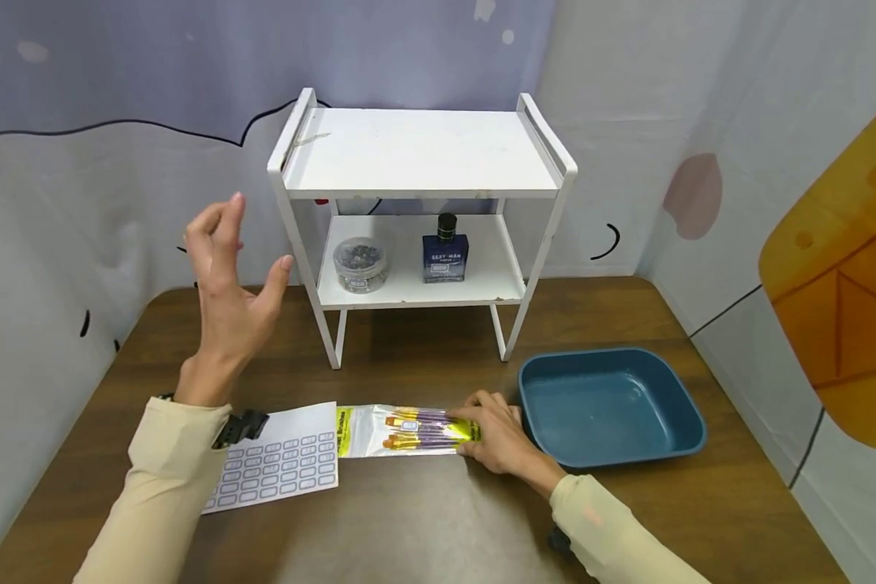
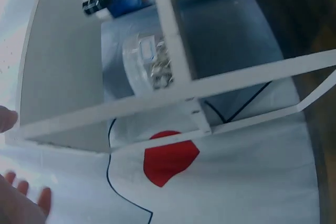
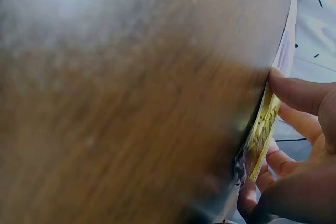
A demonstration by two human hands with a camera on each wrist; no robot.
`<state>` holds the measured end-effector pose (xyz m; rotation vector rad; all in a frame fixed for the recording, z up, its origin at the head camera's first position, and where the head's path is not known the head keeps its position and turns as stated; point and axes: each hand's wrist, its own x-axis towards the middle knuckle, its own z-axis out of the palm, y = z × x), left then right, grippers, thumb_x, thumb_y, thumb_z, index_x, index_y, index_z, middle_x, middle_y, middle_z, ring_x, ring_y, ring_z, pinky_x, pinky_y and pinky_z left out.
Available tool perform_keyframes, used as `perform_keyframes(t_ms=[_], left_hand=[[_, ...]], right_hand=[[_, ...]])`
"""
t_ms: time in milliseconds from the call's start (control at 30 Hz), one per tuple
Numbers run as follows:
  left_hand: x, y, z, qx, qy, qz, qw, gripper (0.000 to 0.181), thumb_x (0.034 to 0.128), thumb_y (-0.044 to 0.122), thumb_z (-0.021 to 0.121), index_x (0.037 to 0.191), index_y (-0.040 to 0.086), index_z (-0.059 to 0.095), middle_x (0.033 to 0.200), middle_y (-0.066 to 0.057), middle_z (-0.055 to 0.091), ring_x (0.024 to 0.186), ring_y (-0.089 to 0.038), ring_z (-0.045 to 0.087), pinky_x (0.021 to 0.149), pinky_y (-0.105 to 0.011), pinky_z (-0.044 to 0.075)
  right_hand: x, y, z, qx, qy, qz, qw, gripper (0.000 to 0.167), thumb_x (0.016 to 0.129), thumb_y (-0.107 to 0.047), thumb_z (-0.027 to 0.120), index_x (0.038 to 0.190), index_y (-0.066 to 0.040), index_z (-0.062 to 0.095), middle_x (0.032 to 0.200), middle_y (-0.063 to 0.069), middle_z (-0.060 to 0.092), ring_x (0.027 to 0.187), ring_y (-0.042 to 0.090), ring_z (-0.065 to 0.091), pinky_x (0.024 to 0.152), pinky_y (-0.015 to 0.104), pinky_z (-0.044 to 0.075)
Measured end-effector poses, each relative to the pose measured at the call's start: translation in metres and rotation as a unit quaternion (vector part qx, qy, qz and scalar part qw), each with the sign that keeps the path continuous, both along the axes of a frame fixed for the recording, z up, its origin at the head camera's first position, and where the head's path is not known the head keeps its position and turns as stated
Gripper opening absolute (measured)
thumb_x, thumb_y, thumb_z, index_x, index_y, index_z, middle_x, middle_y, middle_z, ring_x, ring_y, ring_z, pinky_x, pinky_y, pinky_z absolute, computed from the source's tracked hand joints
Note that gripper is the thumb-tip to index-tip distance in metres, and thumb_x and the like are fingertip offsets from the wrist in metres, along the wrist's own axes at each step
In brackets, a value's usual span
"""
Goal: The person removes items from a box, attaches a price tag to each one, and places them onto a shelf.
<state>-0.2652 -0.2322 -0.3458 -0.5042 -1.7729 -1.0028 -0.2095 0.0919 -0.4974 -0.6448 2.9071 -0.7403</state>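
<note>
A clear packet of purple-handled paintbrushes with yellow ends lies flat on the table. At its right end, my right hand grips it, thumb on the near edge and fingers on the far one; the right wrist view shows the packet's yellow end between them. My left hand is raised in the air left of the white rack, thumb and fingers apart, holding nothing. Below it lies a sheet of blue-bordered labels, partly behind the left forearm and overlapping the packet's left end.
On the lower shelf of the white two-tier rack stand a round clear tub of small dark pieces and a dark blue perfume bottle, each bearing a label. A blue plastic basin sits on the right, close by the right hand.
</note>
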Motion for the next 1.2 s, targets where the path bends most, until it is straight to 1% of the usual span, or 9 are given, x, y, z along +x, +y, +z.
perform_keyframes(t_ms=[100, 200, 333, 533, 600, 767, 900, 1067, 1200], left_hand=[[-0.007, -0.006, 0.01, -0.006, -0.04, 0.009, 0.9991, 0.075, 0.0851, 0.005, 0.071, 0.151, 0.007, 0.036, 0.147, -0.009, 0.035, 0.133, -0.02, 0.036, 0.096, -0.032, 0.035], [-0.011, -0.009, 0.015, -0.024, -0.085, -0.006, 0.9961, 0.075, 0.0887, -0.001, 0.067, 0.153, 0.005, 0.03, 0.151, -0.008, 0.03, 0.133, -0.02, 0.038, 0.097, -0.029, 0.039], [-0.015, -0.008, 0.021, -0.05, -0.119, -0.038, 0.991, 0.074, 0.0923, -0.004, 0.061, 0.156, 0.011, 0.027, 0.15, -0.014, 0.033, 0.129, -0.019, 0.047, 0.095, -0.019, 0.045], [-0.021, -0.005, 0.036, -0.057, -0.168, -0.061, 0.9821, 0.077, 0.0931, -0.009, 0.057, 0.158, 0.017, 0.024, 0.143, -0.02, 0.039, 0.122, -0.032, 0.057, 0.086, -0.013, 0.048], [-0.022, -0.005, 0.04, -0.051, -0.182, -0.067, 0.9798, 0.079, 0.093, -0.01, 0.057, 0.158, 0.018, 0.023, 0.14, -0.019, 0.041, 0.117, -0.024, 0.06, 0.084, -0.012, 0.048], [-0.022, -0.006, 0.045, -0.034, -0.172, -0.091, 0.9802, 0.077, 0.0908, -0.014, 0.059, 0.156, 0.015, 0.03, 0.126, 0.004, 0.045, 0.097, 0.004, 0.058, 0.076, -0.007, 0.05], [-0.021, -0.006, 0.047, -0.032, -0.167, -0.106, 0.9796, 0.072, 0.0889, -0.017, 0.058, 0.152, 0.012, 0.039, 0.109, 0.016, 0.047, 0.083, 0.002, 0.059, 0.069, -0.007, 0.052], [-0.021, -0.005, 0.048, -0.034, -0.169, -0.105, 0.9795, 0.07, 0.088, -0.018, 0.058, 0.149, 0.013, 0.043, 0.087, 0.01, 0.053, 0.073, -0.005, 0.059, 0.064, -0.012, 0.053], [-0.021, -0.005, 0.049, -0.032, -0.172, -0.103, 0.9791, 0.069, 0.0881, -0.018, 0.058, 0.148, 0.013, 0.044, 0.084, 0.008, 0.053, 0.072, -0.005, 0.059, 0.063, -0.013, 0.053]], right_hand=[[-0.001, 0.0, 0.001, -0.001, -0.019, 0.009, 0.9998, 0.049, 0.077, -0.013, 0.085, 0.124, -0.017, 0.071, 0.113, 0.005, 0.058, 0.103, 0.026, 0.046, 0.076, 0.04, 0.029], [-0.002, 0.001, 0.001, -0.002, -0.039, 0.018, 0.9991, 0.051, 0.078, -0.012, 0.084, 0.126, -0.018, 0.07, 0.112, 0.005, 0.057, 0.102, 0.024, 0.044, 0.075, 0.04, 0.027], [-0.003, 0.002, 0.001, 0.001, -0.05, 0.027, 0.9984, 0.053, 0.078, -0.013, 0.084, 0.128, -0.019, 0.069, 0.109, 0.003, 0.057, 0.1, 0.021, 0.045, 0.074, 0.039, 0.026], [-0.004, 0.003, 0.002, -0.005, -0.057, 0.031, 0.9979, 0.053, 0.077, -0.012, 0.084, 0.128, -0.018, 0.069, 0.099, 0.001, 0.056, 0.092, 0.018, 0.044, 0.073, 0.038, 0.025], [-0.005, 0.002, 0.002, -0.003, -0.059, 0.03, 0.9978, 0.054, 0.077, -0.013, 0.085, 0.128, -0.018, 0.069, 0.094, 0.0, 0.054, 0.089, 0.016, 0.044, 0.073, 0.038, 0.024], [-0.005, 0.002, 0.003, 0.006, -0.057, 0.032, 0.9978, 0.055, 0.076, -0.015, 0.086, 0.129, -0.021, 0.069, 0.091, -0.002, 0.053, 0.085, 0.016, 0.043, 0.073, 0.039, 0.021], [-0.005, 0.003, 0.004, 0.004, -0.056, 0.048, 0.9973, 0.056, 0.077, -0.014, 0.085, 0.129, -0.021, 0.068, 0.091, -0.002, 0.053, 0.086, 0.016, 0.045, 0.073, 0.038, 0.022], [-0.006, 0.003, 0.006, -0.007, -0.055, 0.078, 0.9954, 0.056, 0.077, -0.012, 0.085, 0.13, -0.017, 0.068, 0.092, 0.0, 0.055, 0.086, 0.016, 0.047, 0.073, 0.031, 0.03], [-0.008, 0.003, 0.008, -0.006, -0.049, 0.09, 0.9947, 0.054, 0.08, -0.011, 0.083, 0.131, -0.014, 0.067, 0.102, 0.004, 0.065, 0.093, 0.019, 0.056, 0.078, 0.032, 0.044]])
